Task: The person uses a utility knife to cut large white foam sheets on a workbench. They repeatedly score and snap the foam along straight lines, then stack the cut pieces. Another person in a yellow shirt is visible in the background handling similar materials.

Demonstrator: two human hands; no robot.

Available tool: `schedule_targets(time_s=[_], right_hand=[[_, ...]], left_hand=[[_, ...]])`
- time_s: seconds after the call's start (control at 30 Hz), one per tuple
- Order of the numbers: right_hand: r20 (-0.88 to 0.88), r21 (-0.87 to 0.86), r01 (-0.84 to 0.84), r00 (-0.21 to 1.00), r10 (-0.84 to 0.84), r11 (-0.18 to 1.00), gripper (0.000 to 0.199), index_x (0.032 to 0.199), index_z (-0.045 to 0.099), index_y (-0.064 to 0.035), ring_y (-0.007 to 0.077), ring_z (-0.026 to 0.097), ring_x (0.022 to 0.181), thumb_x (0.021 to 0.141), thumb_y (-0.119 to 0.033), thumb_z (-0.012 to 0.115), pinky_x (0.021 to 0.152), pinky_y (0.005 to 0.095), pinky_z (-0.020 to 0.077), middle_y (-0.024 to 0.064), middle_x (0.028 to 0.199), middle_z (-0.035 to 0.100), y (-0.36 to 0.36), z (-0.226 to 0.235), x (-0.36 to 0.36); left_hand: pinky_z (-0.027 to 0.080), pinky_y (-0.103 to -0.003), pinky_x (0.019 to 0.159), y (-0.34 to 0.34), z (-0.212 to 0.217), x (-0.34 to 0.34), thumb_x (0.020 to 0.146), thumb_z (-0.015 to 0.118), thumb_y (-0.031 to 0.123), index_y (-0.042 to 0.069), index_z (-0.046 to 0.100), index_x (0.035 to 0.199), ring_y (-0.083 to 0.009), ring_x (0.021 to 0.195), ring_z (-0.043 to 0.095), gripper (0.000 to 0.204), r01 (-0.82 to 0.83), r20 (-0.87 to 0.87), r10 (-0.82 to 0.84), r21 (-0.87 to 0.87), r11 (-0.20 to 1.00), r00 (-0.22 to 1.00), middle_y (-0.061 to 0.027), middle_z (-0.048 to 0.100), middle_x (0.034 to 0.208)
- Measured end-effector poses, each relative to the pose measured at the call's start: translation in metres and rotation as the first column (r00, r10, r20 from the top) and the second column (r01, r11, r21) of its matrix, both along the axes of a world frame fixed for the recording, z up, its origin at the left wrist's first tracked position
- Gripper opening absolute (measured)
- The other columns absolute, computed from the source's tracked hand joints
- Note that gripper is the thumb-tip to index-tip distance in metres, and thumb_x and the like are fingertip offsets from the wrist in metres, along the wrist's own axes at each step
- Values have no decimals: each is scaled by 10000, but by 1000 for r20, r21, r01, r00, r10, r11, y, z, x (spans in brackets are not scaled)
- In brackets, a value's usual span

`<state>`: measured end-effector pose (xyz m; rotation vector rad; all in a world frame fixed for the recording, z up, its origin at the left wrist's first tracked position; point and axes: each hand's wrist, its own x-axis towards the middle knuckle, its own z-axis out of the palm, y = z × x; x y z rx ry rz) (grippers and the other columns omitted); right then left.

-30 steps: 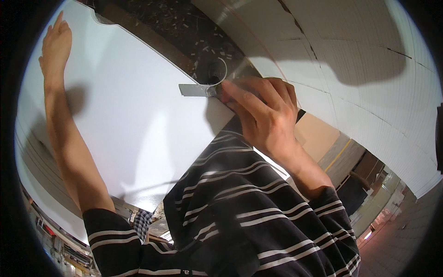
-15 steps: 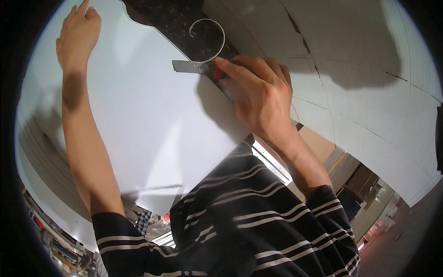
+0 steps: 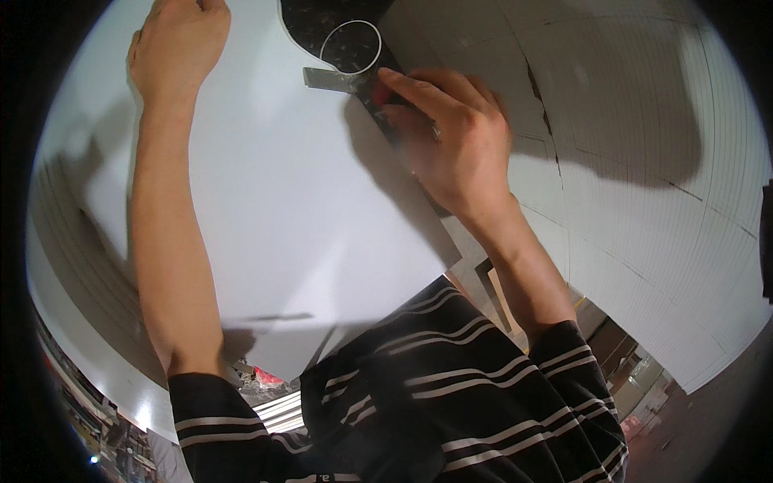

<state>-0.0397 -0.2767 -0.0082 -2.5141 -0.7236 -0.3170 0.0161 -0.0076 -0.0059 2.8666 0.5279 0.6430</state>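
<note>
A large white board (image 3: 266, 185) lies in front of me, its right edge running diagonally toward my striped shirt. My left hand (image 3: 181, 48) rests on the far left of the board, palm down, with its fingertips partly cut off by the upper rim. At the right edge my right hand (image 3: 455, 133) is closed on a red-handled edge trimmer (image 3: 382, 90). The trimmer's flat metal plate (image 3: 330, 79) lies over the board's surface. A thin white curled strip (image 3: 380, 48) rises in a loop beside the plate. My fingers hide most of the handle.
Dark speckled material (image 3: 322, 24) shows beyond the board's curved far edge. To the right stands a big pale stack of sheets (image 3: 628, 193) with dark gaps between layers. More stacked sheets (image 3: 60, 233) curve along the left. Cluttered floor (image 3: 274, 385) shows below the board.
The trimmer has moved farther up the board's edge in the picture, with my right hand. My left hand sits lower and more to the right. The strip's loop has changed shape.
</note>
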Motion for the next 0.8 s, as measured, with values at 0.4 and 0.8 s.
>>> schedule_targets(time_s=[0.4, 0.8], right_hand=[[-46, -12, -229, 973, 228, 973, 298, 1106, 804, -222, 244, 677, 937, 815, -157, 824, 863, 402, 508, -10, 1020, 730, 2, 4, 48], [67, -38, -135, 988, 138, 990, 293, 1126, 797, -196, 237, 691, 902, 841, -126, 797, 833, 376, 535, -1, 998, 758, 37, 0, 48]], left_hand=[[495, -446, 1065, 4, 5, 0, 998, 547, 121, 66, 707, 1226, -399, 1202, 645, 284, -17, 66, 39, -309, 951, 997, -226, 690, 1270], [469, -402, 1090, 31, -26, 5, 1049, 465, 85, 41, 562, 1394, -360, 1269, 624, 361, 86, 215, 18, -466, 881, 977, -242, 650, 1344]])
